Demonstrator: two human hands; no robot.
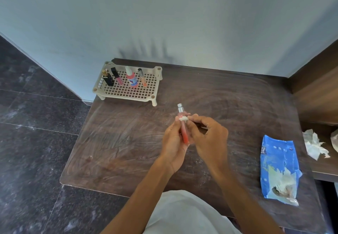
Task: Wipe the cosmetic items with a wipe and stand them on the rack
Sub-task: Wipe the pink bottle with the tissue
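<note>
smeared wood table, plastic rack

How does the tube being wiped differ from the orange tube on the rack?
The held tube is pinkish red; the rack tube is orange. The left hand grips the held tube and the right hand pinches a wipe against it; the rack tube stands untouched on the rack. Both have silver caps.

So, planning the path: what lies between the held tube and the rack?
Only bare table between tube and rack, in the head view.
</note>
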